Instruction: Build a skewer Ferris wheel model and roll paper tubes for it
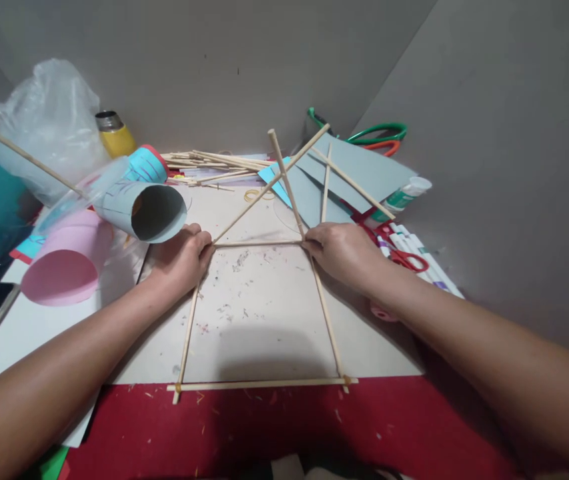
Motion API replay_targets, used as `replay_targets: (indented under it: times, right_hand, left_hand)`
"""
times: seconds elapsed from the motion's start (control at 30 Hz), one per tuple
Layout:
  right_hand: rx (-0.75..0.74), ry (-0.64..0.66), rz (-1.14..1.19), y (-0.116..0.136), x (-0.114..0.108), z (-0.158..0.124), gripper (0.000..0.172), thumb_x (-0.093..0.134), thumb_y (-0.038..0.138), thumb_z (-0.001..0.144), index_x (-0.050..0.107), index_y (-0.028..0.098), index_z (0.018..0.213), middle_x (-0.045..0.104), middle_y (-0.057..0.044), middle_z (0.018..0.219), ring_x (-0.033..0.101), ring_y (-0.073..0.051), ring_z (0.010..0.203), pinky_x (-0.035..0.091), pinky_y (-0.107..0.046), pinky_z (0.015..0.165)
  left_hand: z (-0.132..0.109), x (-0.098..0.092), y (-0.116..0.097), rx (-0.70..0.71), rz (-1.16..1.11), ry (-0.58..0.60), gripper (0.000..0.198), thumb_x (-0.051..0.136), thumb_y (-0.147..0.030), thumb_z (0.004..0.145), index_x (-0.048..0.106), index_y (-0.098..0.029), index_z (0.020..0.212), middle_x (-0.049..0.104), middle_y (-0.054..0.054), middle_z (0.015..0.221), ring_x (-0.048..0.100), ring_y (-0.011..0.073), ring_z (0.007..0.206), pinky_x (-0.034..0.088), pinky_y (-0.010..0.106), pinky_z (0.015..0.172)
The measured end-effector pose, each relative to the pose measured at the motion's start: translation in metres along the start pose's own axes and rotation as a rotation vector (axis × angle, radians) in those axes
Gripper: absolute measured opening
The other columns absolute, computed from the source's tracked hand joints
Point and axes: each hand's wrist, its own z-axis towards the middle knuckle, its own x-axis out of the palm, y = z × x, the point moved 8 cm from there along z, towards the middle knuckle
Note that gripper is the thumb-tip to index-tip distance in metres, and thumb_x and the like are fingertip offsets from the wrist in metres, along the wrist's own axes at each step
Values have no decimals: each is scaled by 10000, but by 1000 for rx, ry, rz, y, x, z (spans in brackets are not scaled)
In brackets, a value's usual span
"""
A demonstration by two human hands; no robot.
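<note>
A frame of thin wooden sticks (259, 385) lies before me, its two near corners bound with yellowish rubber bands. My left hand (182, 257) is closed around the far left corner, where sticks meet. At the far right corner, my right hand (339, 250) pinches the joint between thumb and fingers. Two sticks rise from these corners and cross above the far side, one of them a slanting stick (249, 209). The fingers hide both far joints, so their binding cannot be made out.
Behind lies a pile of loose sticks (214, 163) beside rubber bands (253, 195). Paper tubes, one grey (157, 212) and one pink (62, 273), stand left. Grey paper (359, 173), a glue stick (404, 193), red scissors (409, 261) and white markers (429, 257) lie right.
</note>
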Motion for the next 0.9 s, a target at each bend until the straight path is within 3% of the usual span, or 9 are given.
replay_targets:
  times: [0.4, 0.47, 0.63, 0.77, 0.9]
  right_hand:
    - [-32, -26, 38, 13, -13, -6, 222, 522, 170, 881, 741, 181, 850, 755, -89, 861, 691, -221, 772, 472, -288, 682]
    - [-18, -36, 60, 12, -17, -7, 208, 552, 182, 868, 748, 191, 939, 768, -79, 861, 704, -220, 766, 485, -284, 680]
    - [55, -102, 111, 5, -36, -19, 386, 530, 207, 881, 653, 161, 1244, 777, -105, 921, 723, -245, 799, 513, -313, 702]
    - [61, -193, 168, 9, -54, -37, 329, 499, 228, 898, 711, 173, 1143, 777, -111, 928, 728, -261, 811, 523, -330, 693]
    - [66, -158, 135, 21, -52, -58, 294, 497, 232, 905, 730, 186, 1078, 777, -103, 947, 727, -251, 811, 515, -318, 684]
  left_hand:
    - [-9, -3, 11, -52, -30, -27, 156, 546, -282, 886, 678, -200, 903, 674, 71, 906, 627, 228, 915, 439, 313, 793]
    - [-9, -3, 13, -60, -58, -32, 139, 565, -272, 873, 673, -211, 934, 677, 63, 921, 629, 220, 932, 440, 307, 816]
    - [-9, -3, 13, -70, -68, -16, 156, 554, -275, 875, 683, -207, 931, 682, 67, 928, 633, 215, 940, 445, 300, 818]
    - [-9, -5, 12, -56, -46, -15, 200, 524, -292, 892, 698, -194, 912, 689, 76, 925, 637, 220, 924, 449, 310, 813]
    - [-9, -9, 9, -41, -32, -21, 232, 521, -320, 900, 711, -187, 897, 693, 79, 896, 642, 220, 886, 449, 309, 801]
